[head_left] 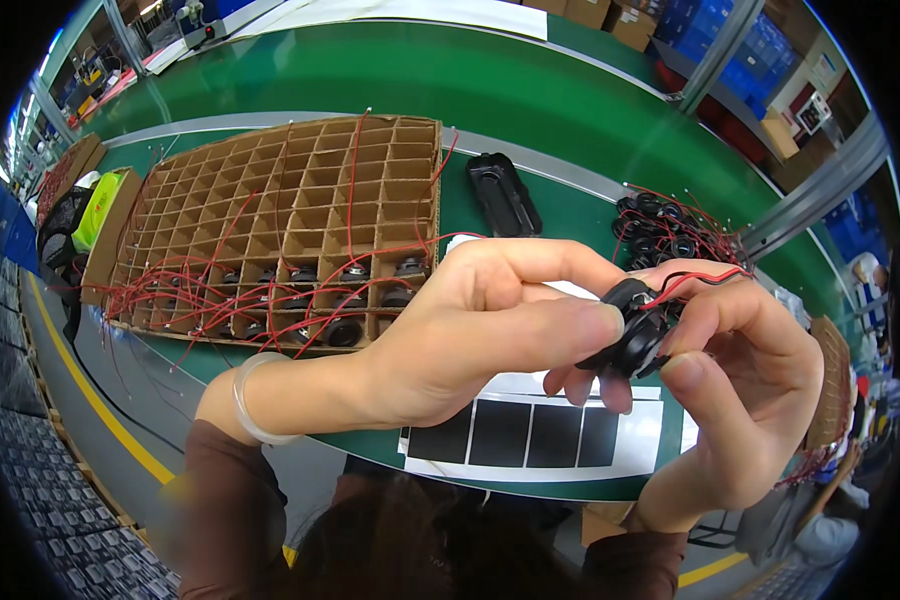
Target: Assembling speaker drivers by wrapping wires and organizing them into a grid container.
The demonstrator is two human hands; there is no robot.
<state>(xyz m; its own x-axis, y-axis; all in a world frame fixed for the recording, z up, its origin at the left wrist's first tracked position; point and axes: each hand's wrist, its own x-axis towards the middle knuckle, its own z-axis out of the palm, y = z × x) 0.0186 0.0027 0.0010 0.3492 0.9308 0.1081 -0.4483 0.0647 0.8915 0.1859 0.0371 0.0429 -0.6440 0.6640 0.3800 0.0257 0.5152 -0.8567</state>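
Over the front of the workbench, both my hands hold a small black speaker (632, 335), round in shape, with red and black wires coming from its top. My left hand (470, 325) pinches its left side between thumb and fingers. On its right side, the thumb and fingertips of my right hand (755, 375) close on the rim and the wires. Below my hands lies a white sheet with black squares (500, 435). Left of them is a cardboard divider box (300, 190), its near cells holding several similar round black parts with red wires trailing over the box.
A black plastic tray (505, 195) lies behind my hands. At the right, a pile of black wired parts (660, 225) sits by a metal post (820, 190). The green conveyor (370, 70) runs along the back. A yellow-green item (98, 210) is left of the box.
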